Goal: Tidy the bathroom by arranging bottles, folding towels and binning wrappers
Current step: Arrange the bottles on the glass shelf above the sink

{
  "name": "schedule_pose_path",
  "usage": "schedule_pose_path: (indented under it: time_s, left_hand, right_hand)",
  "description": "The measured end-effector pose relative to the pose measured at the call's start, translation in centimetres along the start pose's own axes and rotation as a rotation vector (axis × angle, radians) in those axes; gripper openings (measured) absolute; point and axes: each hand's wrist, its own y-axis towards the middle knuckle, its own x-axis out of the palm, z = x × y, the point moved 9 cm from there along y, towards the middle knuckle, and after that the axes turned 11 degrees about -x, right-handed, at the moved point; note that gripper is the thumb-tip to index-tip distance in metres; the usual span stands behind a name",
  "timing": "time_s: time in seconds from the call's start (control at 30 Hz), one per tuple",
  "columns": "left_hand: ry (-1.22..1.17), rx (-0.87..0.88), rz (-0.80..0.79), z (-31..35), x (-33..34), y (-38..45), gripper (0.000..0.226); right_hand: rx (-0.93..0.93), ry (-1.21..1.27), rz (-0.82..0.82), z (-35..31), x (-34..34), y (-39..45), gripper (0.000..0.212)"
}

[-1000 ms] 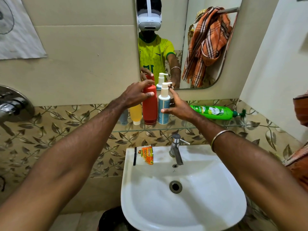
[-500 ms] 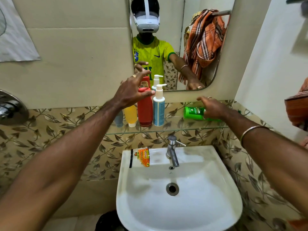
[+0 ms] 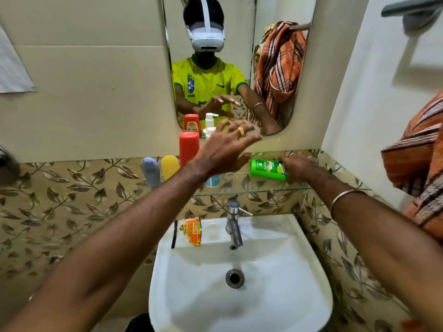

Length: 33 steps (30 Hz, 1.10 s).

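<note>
On the glass shelf (image 3: 275, 188) under the mirror stand a grey-blue bottle (image 3: 151, 172), a yellow bottle (image 3: 169, 167) and a tall red bottle (image 3: 189, 147). A white-and-blue pump bottle (image 3: 212, 181) stands behind my left hand (image 3: 225, 149), mostly hidden. That hand hovers in front of it with fingers spread, holding nothing. A green bottle (image 3: 267, 169) lies on its side at the shelf's right. My right hand (image 3: 299, 170) grips its right half. An orange wrapper (image 3: 193, 231) lies on the white sink (image 3: 239, 303) rim, left of the tap (image 3: 233, 224).
An orange checked towel (image 3: 422, 168) hangs at the right wall. The mirror (image 3: 239, 68) reflects another orange towel on a rail. A metal shower fitting (image 3: 7, 167) sticks out at the left. A dark bin (image 3: 140, 323) sits under the sink.
My left hand has let go of the red bottle and moved right, fingers spread. My right hand left the pump bottle, reached the lying green bottle and now grips it.
</note>
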Motion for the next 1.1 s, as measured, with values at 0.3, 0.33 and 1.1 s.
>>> schedule_pose_path:
  time_s: [0.3, 0.33, 1.1]
  left_hand:
    - [-0.114, -0.33, -0.345, 4.0, 8.6, -1.0, 0.08]
    - [-0.119, -0.383, -0.376, 3.8, 9.5, -1.3, 0.084]
    - [-0.452, -1.035, -0.171, 1.5, 11.4, -7.4, 0.072]
  right_hand:
    - [-0.164, -0.272, 0.171, -2.4, -2.6, -2.2, 0.078]
    - [-0.186, -0.301, 0.193, -2.7, -2.9, -2.4, 0.077]
    - [-0.064, 0.784, 0.811, -5.4, -6.2, -5.4, 0.092]
